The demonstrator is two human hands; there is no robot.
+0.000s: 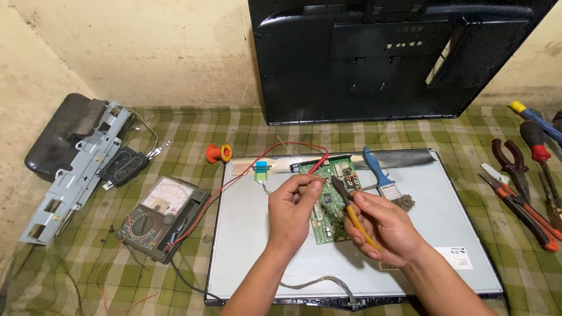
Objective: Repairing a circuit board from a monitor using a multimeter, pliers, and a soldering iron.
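My left hand (291,212) pinches something very small between thumb and fingertips above a green circuit board (328,210). My right hand (383,225) grips yellow-handled pliers (349,206), their dark jaws pointing up toward the left fingertips. The board lies on the grey metal back of a flat display panel (246,234). A red test lead (257,167) runs across the panel's top edge to the board. What the left fingers hold is too small to make out.
An analog multimeter (161,216) sits left of the panel, by a red solder spool (218,153). A blue-handled brush (383,178) lies on the panel. Pliers and screwdrivers (524,187) lie at the right. A black rear cover (386,58) leans against the wall; a metal bracket (76,169) lies far left.
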